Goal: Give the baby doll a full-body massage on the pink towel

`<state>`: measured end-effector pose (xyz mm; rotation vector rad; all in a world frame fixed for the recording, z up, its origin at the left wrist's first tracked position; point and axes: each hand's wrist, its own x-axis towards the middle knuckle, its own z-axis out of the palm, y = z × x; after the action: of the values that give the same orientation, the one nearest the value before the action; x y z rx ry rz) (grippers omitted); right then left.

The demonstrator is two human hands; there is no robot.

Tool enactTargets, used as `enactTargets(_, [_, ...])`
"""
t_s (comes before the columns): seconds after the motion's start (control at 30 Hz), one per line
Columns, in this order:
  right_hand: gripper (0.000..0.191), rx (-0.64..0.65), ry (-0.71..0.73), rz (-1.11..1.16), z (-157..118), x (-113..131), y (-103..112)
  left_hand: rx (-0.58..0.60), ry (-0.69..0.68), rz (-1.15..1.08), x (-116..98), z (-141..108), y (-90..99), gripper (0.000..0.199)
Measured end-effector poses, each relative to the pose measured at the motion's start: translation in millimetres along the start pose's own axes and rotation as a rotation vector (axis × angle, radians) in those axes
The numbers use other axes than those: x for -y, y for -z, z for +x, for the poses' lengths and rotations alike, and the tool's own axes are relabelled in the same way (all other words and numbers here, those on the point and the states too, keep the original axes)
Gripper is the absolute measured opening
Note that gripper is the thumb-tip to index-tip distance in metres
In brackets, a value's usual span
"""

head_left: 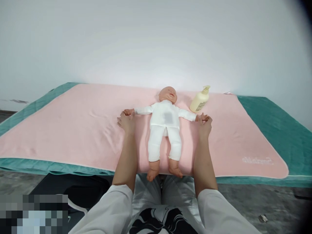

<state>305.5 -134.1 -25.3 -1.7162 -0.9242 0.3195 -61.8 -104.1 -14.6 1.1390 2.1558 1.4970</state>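
A baby doll (165,118) with a white cloth body lies on its back on a pink mat (85,130), arms spread to both sides and feet at the mat's front edge. My left hand (126,122) is closed round the doll's hand at the left. At the right, my right hand (204,125) holds the doll's other hand between thumb and fingers. A pale yellow pump bottle (200,100) lies tilted on the mat, beyond my right hand and to the right of the doll's head.
Under the mat is a green padded cover (275,130), showing at both sides and along the front edge. A pale wall (146,42) rises behind. Below left of the bed stands a dark chair (73,188); a small scrap (263,218) lies on the grey floor.
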Motion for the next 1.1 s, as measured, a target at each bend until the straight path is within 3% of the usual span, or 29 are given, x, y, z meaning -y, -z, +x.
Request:
enactTargets(0.13, [0.069,-0.028,0.03,0.151,-7.3,11.0,-2.8,-0.093,-0.158,-0.336,-15.4,-10.8,0.5,0.042])
enactTargets(0.23, [0.069,-0.009,0.146,0.259,-8.5,16.7,-8.0,-0.16,-0.281,-0.37,-30.9,-24.4,0.2,0.037])
enactTargets(0.33, [0.067,0.016,0.29,0.352,-9.9,19.2,-15.2,-0.147,-0.388,-0.366,-43.1,-38.1,-0.3,0.036])
enactTargets(0.5, [0.052,0.063,0.506,0.397,-22.0,22.4,-24.3,-0.048,-0.713,-0.277,-52.5,-51.2,-5.6,0.031])
enactTargets(0.6, [0.029,0.194,0.703,0.323,-30.5,26.0,-27.3,0.031,-0.945,-0.172,-58.8,-51.4,-10.9,0.032])
enactTargets(0.73, [0.019,0.323,0.958,0.167,-36.3,30.3,-32.4,0.201,-1.233,-0.024,-71.4,-49.6,-14.6,0.018])
enactTargets(0.9, [0.019,0.308,1.117,0.109,-38.1,32.4,-37.4,0.353,-1.374,0.052,-82.6,-51.5,-15.0,0.014])
enactTargets(1.1, [0.017,0.333,1.141,0.062,-41.5,38.9,-36.0,0.451,-1.407,0.096,-81.4,-51.6,-18.2,0.021])
